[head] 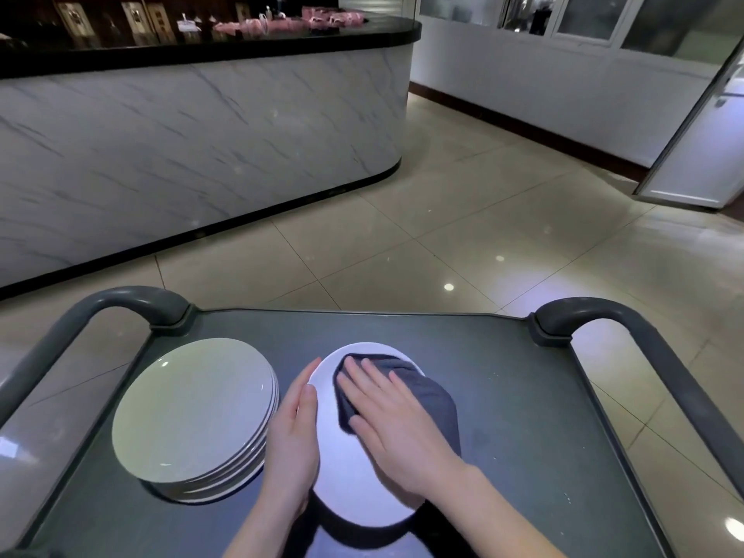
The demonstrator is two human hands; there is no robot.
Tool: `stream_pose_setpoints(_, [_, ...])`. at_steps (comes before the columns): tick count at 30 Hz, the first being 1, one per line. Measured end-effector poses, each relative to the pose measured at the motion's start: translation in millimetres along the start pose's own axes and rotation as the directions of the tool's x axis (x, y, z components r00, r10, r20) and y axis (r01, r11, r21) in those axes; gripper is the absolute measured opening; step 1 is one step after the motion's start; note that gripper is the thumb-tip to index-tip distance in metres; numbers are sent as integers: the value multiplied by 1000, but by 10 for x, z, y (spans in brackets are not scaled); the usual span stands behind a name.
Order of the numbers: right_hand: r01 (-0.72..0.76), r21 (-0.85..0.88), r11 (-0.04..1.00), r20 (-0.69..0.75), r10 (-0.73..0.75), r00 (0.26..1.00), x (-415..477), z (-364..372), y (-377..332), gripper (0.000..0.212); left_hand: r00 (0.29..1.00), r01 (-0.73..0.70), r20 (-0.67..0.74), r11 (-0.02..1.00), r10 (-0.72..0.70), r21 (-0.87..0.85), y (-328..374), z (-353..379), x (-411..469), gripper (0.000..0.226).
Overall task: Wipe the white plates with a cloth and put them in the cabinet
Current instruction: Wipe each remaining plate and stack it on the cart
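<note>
A single white plate (342,485) lies flat on the grey cart top (523,416). My right hand (394,428) presses a dark grey cloth (435,396) onto the plate with its fingers straight and spread. My left hand (296,432) rests upright against the plate's left rim, fingers straight. A stack of several white plates (193,412) stands on the cart to the left of it.
The cart has curved grey handles at the far left (120,302) and far right (596,312). Beyond it is tiled floor (443,219) and a marble-fronted counter (181,147) with a black top. A white door (692,155) stands open at the right.
</note>
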State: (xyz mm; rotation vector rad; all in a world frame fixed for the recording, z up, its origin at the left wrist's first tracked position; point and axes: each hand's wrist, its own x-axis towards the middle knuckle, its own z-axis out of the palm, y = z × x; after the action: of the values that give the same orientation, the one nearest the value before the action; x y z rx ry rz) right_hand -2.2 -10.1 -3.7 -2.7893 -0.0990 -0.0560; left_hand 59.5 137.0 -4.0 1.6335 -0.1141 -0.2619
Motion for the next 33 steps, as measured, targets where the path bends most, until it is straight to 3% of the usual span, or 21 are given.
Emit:
stream_pose_setpoints(3, [121,63,991,44,-124,991,-122,122,-224,57,999,43,-14,998,-44,-55,-43,-31,-1,34])
stream_pose_setpoints(6, [178,177,968,120,-201,972,-359,199,-277,52,989,88,-111,990,-101,-113,-107,-121,15,33])
stream_pose_setpoints(8, [203,158,966,95,-219,971,-529,199,-194,47,976,117,-165,983,-141,-142,-152,-175,24,34])
stream_pose_setpoints(10, [158,77,985,-9,-157,987,-656,131,-77,41,964,155,-188,971,-188,-180,-182,-207,33,37])
stream_pose_setpoints(13, [-52,52,997,-194,61,979,-722,29,58,36,943,206,-201,938,-266,-279,-179,-208,25,38])
stream_pose_setpoints(17, [-285,225,932,-135,320,938,-658,27,114,39,948,195,-190,937,-255,-288,-134,-165,17,40])
stream_pose_setpoints(22, [-311,379,872,-175,398,901,-458,1,204,44,978,181,-69,965,-197,-188,-110,-88,-21,39])
stream_pose_setpoints(27, [-192,434,880,-255,325,911,-352,-245,406,37,986,163,59,981,-158,-101,-105,-34,-79,36])
stream_pose_setpoints(33, [-10,249,969,-264,78,961,-343,-370,374,29,975,183,150,976,-165,-119,-93,-39,-101,39])
